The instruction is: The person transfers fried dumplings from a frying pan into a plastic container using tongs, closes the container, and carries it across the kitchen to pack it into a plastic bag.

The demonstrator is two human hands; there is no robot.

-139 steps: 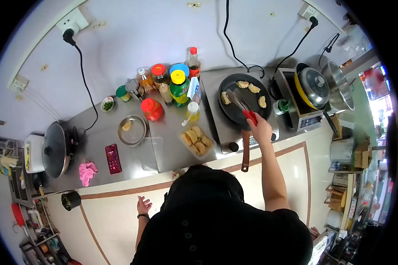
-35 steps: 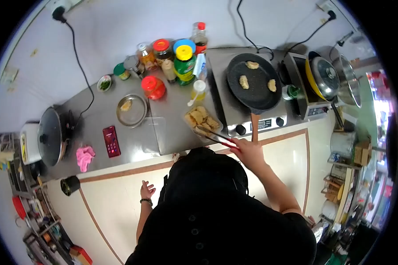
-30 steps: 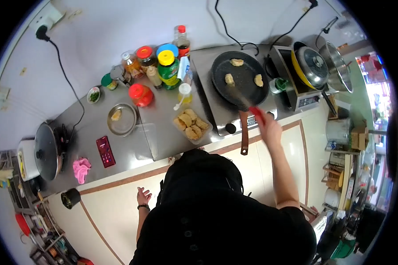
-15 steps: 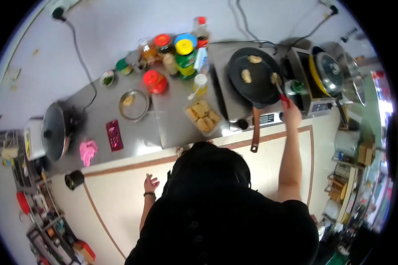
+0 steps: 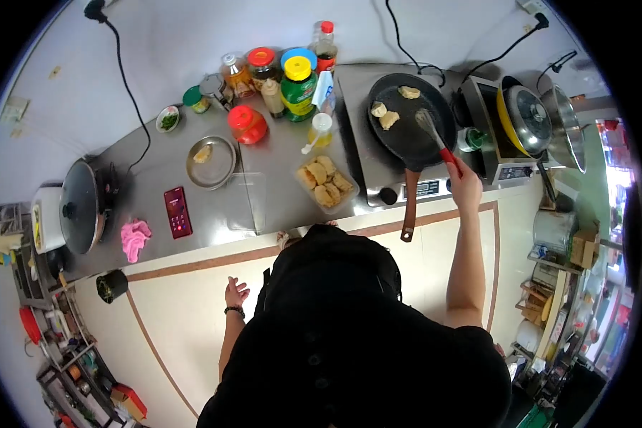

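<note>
My right hand (image 5: 466, 187) is closed around the red handle of a kitchen utensil with a narrow, ribbed grey head (image 5: 427, 125); its exact kind is unclear. That head is over the right side of a black frying pan (image 5: 414, 146) with a brown handle. In the pan lie a few pale yellow food pieces (image 5: 388, 120), two close together on the left and one (image 5: 409, 92) near the far rim. My left hand (image 5: 237, 292), with a dark bracelet at the wrist, hangs in front of the counter, its fingers loosely apart and holding nothing.
A clear tub of similar pieces (image 5: 327, 187) sits left of the cooker. Behind it stand an oil jar (image 5: 321, 130) and several condiment bottles. Further left are a metal plate (image 5: 212, 162), a phone (image 5: 178, 212), a pink cloth (image 5: 135, 240) and a lidded pan (image 5: 80, 207).
The utensil's head has swung left in the pan and no longer shows a yellowish piece at its tip. Two pieces now show at the pan's left, where one showed before.
</note>
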